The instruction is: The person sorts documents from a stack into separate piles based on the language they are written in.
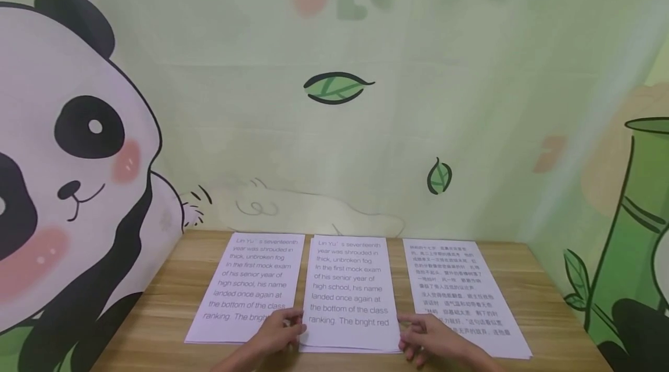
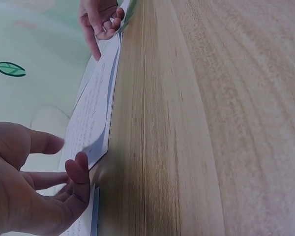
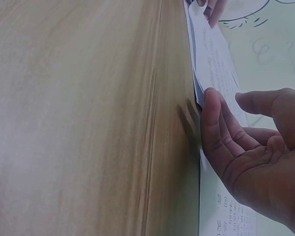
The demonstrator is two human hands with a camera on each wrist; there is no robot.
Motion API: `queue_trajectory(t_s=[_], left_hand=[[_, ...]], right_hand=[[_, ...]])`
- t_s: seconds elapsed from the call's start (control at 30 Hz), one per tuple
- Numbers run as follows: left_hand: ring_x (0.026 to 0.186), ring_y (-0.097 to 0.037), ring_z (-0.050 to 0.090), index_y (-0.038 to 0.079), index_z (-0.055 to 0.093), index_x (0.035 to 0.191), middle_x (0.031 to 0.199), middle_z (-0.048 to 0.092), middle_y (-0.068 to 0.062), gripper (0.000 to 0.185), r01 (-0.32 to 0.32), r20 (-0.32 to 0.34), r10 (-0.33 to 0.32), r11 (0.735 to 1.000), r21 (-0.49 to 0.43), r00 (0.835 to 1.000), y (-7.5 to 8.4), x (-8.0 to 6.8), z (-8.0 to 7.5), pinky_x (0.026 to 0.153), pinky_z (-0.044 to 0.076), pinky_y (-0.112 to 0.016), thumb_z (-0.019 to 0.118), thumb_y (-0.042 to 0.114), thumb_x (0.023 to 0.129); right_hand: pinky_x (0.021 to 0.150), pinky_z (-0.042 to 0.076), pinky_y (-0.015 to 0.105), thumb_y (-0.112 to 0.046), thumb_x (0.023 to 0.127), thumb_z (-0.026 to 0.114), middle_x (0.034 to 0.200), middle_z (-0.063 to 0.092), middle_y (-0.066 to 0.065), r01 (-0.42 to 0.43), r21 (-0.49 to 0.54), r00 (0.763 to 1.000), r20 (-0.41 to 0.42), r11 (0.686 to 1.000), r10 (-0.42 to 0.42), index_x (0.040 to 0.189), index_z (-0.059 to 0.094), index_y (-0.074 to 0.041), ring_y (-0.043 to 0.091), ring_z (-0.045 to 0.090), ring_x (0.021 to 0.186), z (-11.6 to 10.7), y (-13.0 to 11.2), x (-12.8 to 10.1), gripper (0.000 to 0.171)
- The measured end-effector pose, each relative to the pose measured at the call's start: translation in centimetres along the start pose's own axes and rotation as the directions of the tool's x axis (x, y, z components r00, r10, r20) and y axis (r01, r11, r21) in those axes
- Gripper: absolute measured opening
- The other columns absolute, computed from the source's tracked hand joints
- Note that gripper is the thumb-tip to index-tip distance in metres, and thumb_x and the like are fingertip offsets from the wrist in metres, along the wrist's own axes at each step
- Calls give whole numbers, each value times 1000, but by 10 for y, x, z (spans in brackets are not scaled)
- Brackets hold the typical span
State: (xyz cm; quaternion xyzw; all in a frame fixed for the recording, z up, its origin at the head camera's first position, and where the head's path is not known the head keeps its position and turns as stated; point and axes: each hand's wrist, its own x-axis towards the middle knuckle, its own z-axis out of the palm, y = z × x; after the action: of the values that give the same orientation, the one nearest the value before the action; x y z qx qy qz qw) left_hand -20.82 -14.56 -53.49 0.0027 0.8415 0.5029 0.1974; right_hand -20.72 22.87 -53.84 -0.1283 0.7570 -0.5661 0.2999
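Three stacks of printed sheets lie side by side on a wooden table (image 1: 549, 302). The middle stack (image 1: 350, 291) and the left stack (image 1: 251, 285) carry English text; the right stack (image 1: 460, 291) carries Chinese text. My left hand (image 1: 282, 328) touches the near left corner of the middle stack, fingers loosely extended. My right hand (image 1: 423, 334) touches its near right corner. In the left wrist view the top sheet (image 2: 91, 113) curves up a little off the pile beside my left hand (image 2: 49, 182). In the right wrist view my right hand (image 3: 246, 147) has its fingers against the raised sheet edge (image 3: 214, 59), thumb apart.
Walls with a panda mural (image 1: 68, 157) and bamboo drawing (image 1: 632, 233) close in the table at the back and both sides. Bare wood (image 2: 211, 123) runs along the near edge in front of the stacks.
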Motion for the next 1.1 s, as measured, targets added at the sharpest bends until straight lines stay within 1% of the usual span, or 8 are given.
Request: queue_trajectory(t_s=[0.13,0.23,0.37,0.47,0.63,0.83,0.93,1.1], left_hand=[[70,-14,62,-6,58,135,99,66,-5,45,-6,-27,5,1000,-30,1000,-1,5,1,61,50,-28,60,20,99],[69,-14,63,-6,61,130,92,67,-5,41,-4,-52,2,999,-43,999,0,9,2,61,50,-27,64,18,97],[68,-13,63,-9,59,132,86,67,-5,46,-26,-57,22,998,-61,998,-2,11,4,61,52,-27,67,11,92],[69,-13,64,-12,54,137,89,67,-7,52,-36,-32,34,994,-98,999,-4,11,5,62,57,-28,67,6,90],[74,-15,69,-10,46,145,101,66,-12,60,-10,42,16,988,-155,999,-6,13,6,69,62,-32,66,1,89],[81,-15,70,-6,43,149,103,69,-11,65,18,83,-5,987,-158,997,-7,16,6,75,63,-35,65,-2,88],[83,-16,71,-6,42,150,103,70,-11,67,20,95,-4,984,-178,995,-8,16,5,77,63,-36,65,-3,87],[88,-18,72,-6,39,151,109,70,-13,70,21,111,4,976,-219,994,-10,14,1,80,63,-39,64,-4,86]], right_hand=[[63,61,26,-13,102,56,93,73,7,29,9,1000,-3,1000,-29,149,33,16,12,70,76,-1,-2,0,60],[61,60,25,-12,103,56,91,72,7,59,22,998,-18,998,-59,147,36,16,12,69,74,-3,-2,2,57],[60,59,25,-15,102,59,92,73,8,67,4,994,-83,998,-66,143,45,13,13,68,72,-2,-2,6,52],[65,61,30,-18,100,62,96,73,8,40,-7,989,-145,999,-41,141,49,11,15,70,77,1,-1,9,51],[75,64,39,-17,98,66,100,73,8,-13,69,982,-188,998,26,142,43,14,19,73,86,4,2,10,58],[81,63,39,-12,95,65,103,71,9,-99,93,978,-176,991,114,151,31,12,22,74,91,5,0,12,70],[82,63,40,-9,95,64,103,72,10,-113,96,978,-164,989,128,153,29,13,23,74,92,5,-2,12,70],[77,64,38,-8,94,64,105,76,12,-117,88,976,-173,989,131,151,31,14,24,75,90,5,-1,13,69]])
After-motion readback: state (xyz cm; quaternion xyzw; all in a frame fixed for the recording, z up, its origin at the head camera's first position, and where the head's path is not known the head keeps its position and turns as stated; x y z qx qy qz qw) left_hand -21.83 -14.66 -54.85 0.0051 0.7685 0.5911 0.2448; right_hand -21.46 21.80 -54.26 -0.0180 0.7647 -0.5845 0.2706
